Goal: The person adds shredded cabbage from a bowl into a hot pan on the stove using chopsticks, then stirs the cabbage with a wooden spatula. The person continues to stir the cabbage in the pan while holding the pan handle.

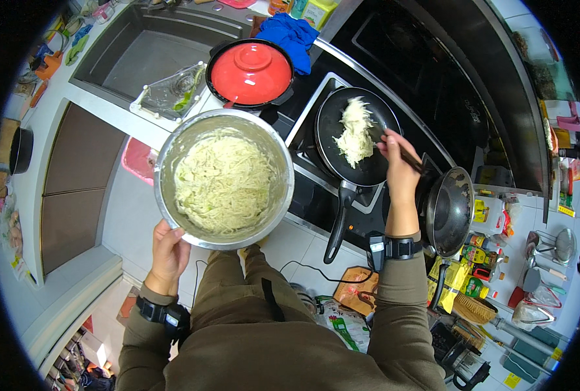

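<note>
My left hand [169, 251] grips the near rim of a stainless steel bowl [165, 207], thumb over the edge. Inside the bowl is a pale, wet mass of shredded vegetable [224, 183] with some green shreds. My right hand [401, 161] holds dark brown chopsticks [411, 160] over the right side of a black frying pan [334, 115]. A loose heap of shredded mixture [356, 133] lies in the pan, close to the chopstick tips. On the gas stove [302, 193], the pan points its black handle [341, 225] towards me.
A red-lidded pot [252, 71] stands beyond the bowl, next to a blue cloth [290, 39]. At the left are a sink [158, 54] and a clear drain basket [168, 95]. A worn wok [450, 210] and several sauce bottles [475, 259] stand at the right. A cable [314, 274] crosses the floor.
</note>
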`<state>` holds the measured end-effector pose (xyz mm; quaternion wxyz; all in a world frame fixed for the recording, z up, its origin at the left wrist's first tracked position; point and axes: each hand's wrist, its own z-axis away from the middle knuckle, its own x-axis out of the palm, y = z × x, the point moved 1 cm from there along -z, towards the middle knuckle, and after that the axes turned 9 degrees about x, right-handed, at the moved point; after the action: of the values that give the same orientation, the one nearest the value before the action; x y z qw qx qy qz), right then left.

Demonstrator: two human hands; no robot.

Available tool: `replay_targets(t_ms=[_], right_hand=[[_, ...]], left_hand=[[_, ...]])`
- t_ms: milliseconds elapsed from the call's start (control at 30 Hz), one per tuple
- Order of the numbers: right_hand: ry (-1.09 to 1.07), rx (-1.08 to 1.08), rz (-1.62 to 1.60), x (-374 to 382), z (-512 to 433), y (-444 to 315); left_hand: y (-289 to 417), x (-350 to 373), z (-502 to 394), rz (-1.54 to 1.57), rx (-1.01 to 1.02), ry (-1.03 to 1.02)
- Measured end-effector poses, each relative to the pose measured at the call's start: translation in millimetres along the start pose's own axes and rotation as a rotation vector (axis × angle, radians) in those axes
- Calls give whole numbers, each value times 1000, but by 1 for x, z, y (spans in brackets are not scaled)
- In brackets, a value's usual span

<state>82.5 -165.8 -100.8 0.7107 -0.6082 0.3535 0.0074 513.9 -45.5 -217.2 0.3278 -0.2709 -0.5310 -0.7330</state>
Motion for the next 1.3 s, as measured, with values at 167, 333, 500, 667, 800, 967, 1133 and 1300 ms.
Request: replay_targets(t_ms=[167,333,500,667,800,967,1133,1300], right_hand=[[16,-354,442,-4,8,-20],[-153,-355,400,-2,7,-20],[-77,-236,331,-16,15,1],[-108,-336,337,-27,19,19],[-22,-368,416,-28,13,28],[95,79,-133,-46,1,36],[165,221,-542,-79,1,40],[192,170,-573,-98,10,27]], left_hand=[[10,-13,10,-2,17,57],[22,-24,23,-7,75,133],[19,-40,39,55,155,215],[22,-54,37,87,268,276],[42,-73,13,103,402,327],[80,-115,-38,114,485,249],[121,-165,-121,111,523,237],[152,-211,-205,157,607,131]])
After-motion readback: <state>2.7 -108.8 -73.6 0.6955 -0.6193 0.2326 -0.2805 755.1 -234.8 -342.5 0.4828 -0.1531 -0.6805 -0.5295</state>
